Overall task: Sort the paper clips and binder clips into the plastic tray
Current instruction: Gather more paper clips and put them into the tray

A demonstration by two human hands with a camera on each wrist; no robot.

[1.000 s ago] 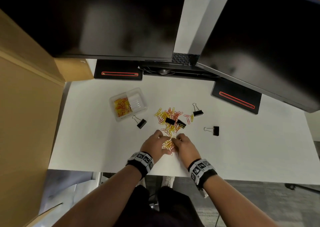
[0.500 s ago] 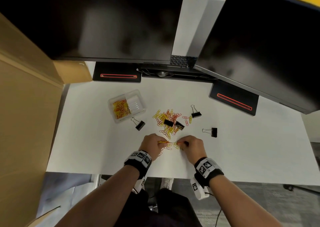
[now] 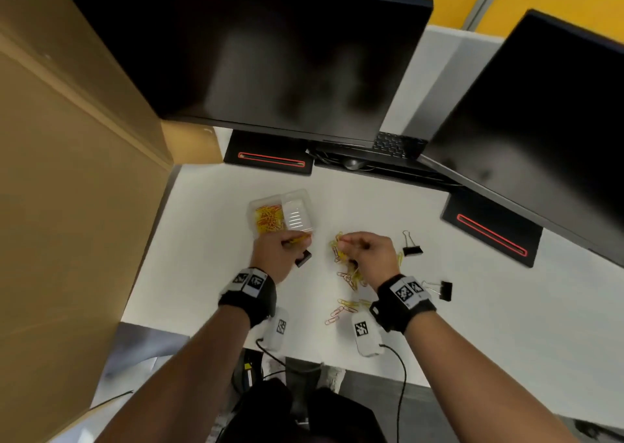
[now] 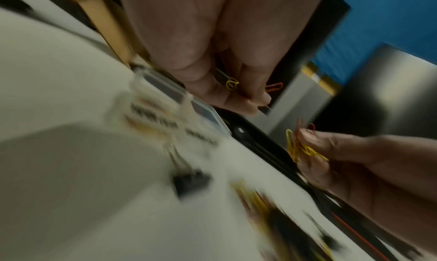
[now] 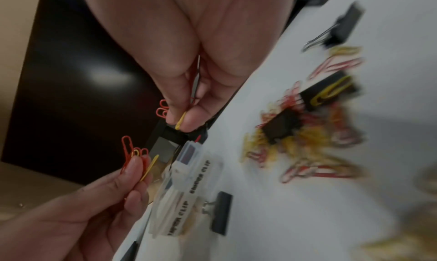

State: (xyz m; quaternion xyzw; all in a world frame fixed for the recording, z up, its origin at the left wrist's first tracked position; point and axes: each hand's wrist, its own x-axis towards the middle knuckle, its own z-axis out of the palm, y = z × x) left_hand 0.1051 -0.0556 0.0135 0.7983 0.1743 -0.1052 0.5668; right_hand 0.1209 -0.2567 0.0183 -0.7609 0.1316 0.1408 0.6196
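The clear two-part plastic tray (image 3: 297,197) sits at the left; its left part holds red and yellow paper clips, its right part looks empty. My left hand (image 3: 297,242) pinches a few paper clips (image 4: 232,84) just at the tray's near edge. My right hand (image 3: 342,242) pinches more paper clips (image 5: 179,119) above the loose pile of paper clips (image 3: 347,275). One black binder clip (image 3: 303,258) lies under my left hand. Two other binder clips (image 3: 412,248) lie to the right, and more lie in the pile (image 5: 281,127).
Two dark monitors (image 3: 270,54) overhang the back of the white desk (image 3: 489,324), with black stands and a keyboard (image 3: 391,145) below them. A cardboard wall (image 3: 67,206) closes the left side. Cables hang at the desk's front edge.
Both hands have risen from the near part of the pile with paper clips in them. The left hand has moved to the tray's near edge, the right over the far part of the pile.
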